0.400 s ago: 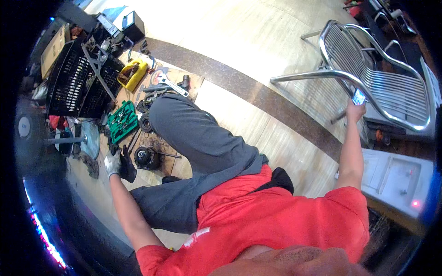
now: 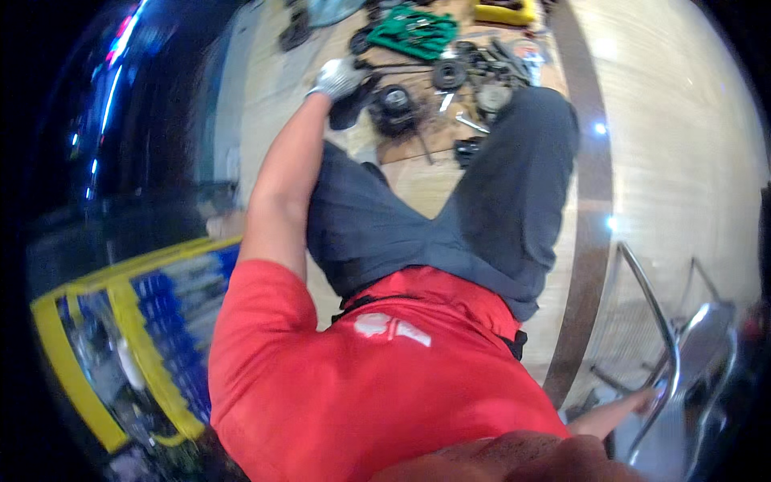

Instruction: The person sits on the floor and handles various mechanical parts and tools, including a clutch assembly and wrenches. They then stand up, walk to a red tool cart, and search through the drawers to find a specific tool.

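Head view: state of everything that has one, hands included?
Left hand: gloved; grip unclear
Right hand: at metal chair; grip unclear
Metal chair: partly in view, blurred
Green tool tray: loaded with tools
Yellow tray: cut off by frame edge
Wrench: lying flat
Black round part: resting on brown board

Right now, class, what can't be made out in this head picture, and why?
Head view:
- Left hand: too blurred to tell whether it holds anything.
- Right hand: fingers blurred beside the chair.
- Yellow box: cut off by top edge.
- Tools in the green case: too small.
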The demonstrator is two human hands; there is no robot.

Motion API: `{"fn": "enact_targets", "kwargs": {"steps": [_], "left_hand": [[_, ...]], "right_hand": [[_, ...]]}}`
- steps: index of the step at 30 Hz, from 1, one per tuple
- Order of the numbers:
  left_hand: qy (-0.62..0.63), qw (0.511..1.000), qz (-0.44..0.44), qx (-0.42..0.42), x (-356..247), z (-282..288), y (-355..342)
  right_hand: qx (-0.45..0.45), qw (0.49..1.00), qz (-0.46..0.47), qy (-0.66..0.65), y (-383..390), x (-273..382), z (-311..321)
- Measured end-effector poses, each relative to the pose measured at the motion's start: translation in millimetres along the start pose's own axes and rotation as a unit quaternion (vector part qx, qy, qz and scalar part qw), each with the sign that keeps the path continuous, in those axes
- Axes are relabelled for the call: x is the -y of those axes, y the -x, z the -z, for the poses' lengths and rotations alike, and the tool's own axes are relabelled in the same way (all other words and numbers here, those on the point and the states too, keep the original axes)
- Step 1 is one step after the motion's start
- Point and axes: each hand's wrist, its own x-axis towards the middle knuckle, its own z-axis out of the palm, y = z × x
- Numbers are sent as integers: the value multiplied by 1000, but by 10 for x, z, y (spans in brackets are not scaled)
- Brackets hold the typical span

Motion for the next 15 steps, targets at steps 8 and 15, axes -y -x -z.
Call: {"fn": "enact_targets", "kwargs": {"steps": [8,15], "left_hand": [[59,997,36,-13,628,-484,73],[187,965,99,-157,419,38,11]], "right_hand": [[173,966,147,-125,2361,319,-200],[150,813,420,-374,3635,2577,2052]]}}
